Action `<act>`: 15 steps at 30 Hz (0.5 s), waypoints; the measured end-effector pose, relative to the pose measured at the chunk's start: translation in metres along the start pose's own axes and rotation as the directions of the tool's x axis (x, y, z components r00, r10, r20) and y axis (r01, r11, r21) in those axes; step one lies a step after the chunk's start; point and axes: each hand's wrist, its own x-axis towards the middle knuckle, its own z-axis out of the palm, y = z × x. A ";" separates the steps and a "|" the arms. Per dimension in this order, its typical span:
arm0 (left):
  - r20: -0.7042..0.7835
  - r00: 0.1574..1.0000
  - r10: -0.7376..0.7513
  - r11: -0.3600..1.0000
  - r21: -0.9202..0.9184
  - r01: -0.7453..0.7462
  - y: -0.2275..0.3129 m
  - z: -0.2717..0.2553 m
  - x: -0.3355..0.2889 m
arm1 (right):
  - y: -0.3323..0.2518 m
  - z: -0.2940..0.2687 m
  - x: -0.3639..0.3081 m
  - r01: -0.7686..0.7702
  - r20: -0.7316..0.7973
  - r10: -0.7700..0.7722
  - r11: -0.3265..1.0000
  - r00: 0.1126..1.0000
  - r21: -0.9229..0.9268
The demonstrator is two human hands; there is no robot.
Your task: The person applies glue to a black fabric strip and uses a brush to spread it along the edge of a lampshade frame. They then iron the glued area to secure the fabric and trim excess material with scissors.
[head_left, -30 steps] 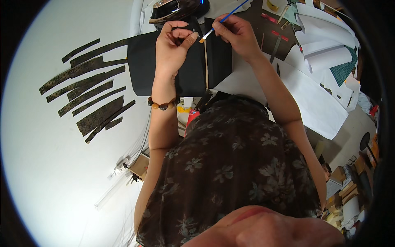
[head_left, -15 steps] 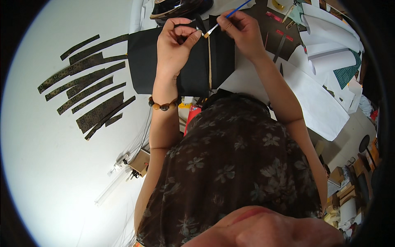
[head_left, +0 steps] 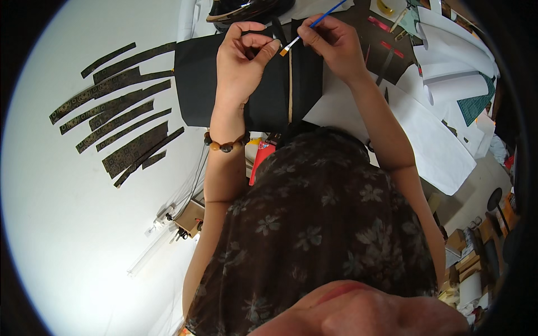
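In my right hand is a slim paintbrush with a blue handle, held in a pinch. Its flat tan bristles point down and left, close to my left thumb tip. My left hand is closed, thumb against fingers, on a narrow dark strip; the fingers partly hide it. Below both hands lies a black sheet, with a narrow tan strip running down it toward me. Whether the bristles touch the dark strip, I cannot tell.
Several dark patterned strips lie on the white surface at left. A shiny dark object stands at the far edge. White paper, paper rolls, a green cutting mat and small red tools are at right.
The brush tip has shifted slightly down and right, away from my left thumb. Both hands, with the strip, have moved a little to the right in view.
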 end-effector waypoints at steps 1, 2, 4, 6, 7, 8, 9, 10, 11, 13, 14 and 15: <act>-0.001 1.000 0.000 1.000 0.003 0.000 0.000 0.000 0.000 | -0.001 0.001 -0.001 0.015 0.012 -0.015 0.999 1.000 -0.038; -0.002 1.000 0.000 1.000 0.006 0.000 0.000 0.001 0.001 | -0.003 -0.001 -0.002 -0.002 -0.028 0.003 0.999 1.000 0.035; -0.008 1.000 0.000 1.000 -0.003 0.000 -0.001 -0.001 0.001 | -0.008 -0.008 -0.004 -0.026 -0.090 0.043 0.983 0.995 0.181; -0.003 1.000 -0.008 1.000 -0.022 0.008 0.000 -0.004 0.000 | -0.012 -0.006 -0.008 0.045 -0.108 -0.023 0.978 0.994 0.204; -0.008 1.000 -0.003 1.000 -0.012 0.003 0.000 -0.005 -0.001 | -0.014 -0.005 -0.011 0.078 -0.118 -0.054 0.973 0.992 0.217; -0.013 1.000 0.001 1.000 -0.002 -0.001 0.001 -0.006 -0.001 | -0.017 -0.005 -0.017 0.083 -0.097 -0.065 0.977 0.993 0.194; -0.012 1.000 0.005 1.000 0.007 -0.005 0.001 -0.006 0.000 | -0.019 -0.005 -0.022 0.082 -0.087 -0.066 0.979 0.994 0.186; -0.011 1.000 -0.010 1.000 -0.020 0.010 0.003 -0.005 0.000 | -0.021 -0.004 -0.028 0.080 -0.076 -0.068 0.981 0.995 0.177; -0.011 1.000 -0.026 0.999 -0.048 0.025 0.008 -0.003 -0.001 | -0.021 -0.004 -0.031 0.079 -0.063 -0.069 0.982 0.996 0.170; -0.009 0.998 -0.060 0.995 -0.074 0.059 0.012 0.000 -0.001 | -0.016 -0.012 -0.036 0.062 -0.030 -0.057 0.979 0.998 0.193; -0.009 0.997 -0.080 0.994 -0.073 0.079 0.013 0.001 -0.001 | -0.014 -0.016 -0.036 0.054 -0.017 -0.052 0.974 0.999 0.221; -0.005 0.995 -0.099 0.993 -0.072 0.098 0.014 0.001 0.000 | -0.013 -0.018 -0.036 0.048 -0.009 -0.048 0.968 0.999 0.247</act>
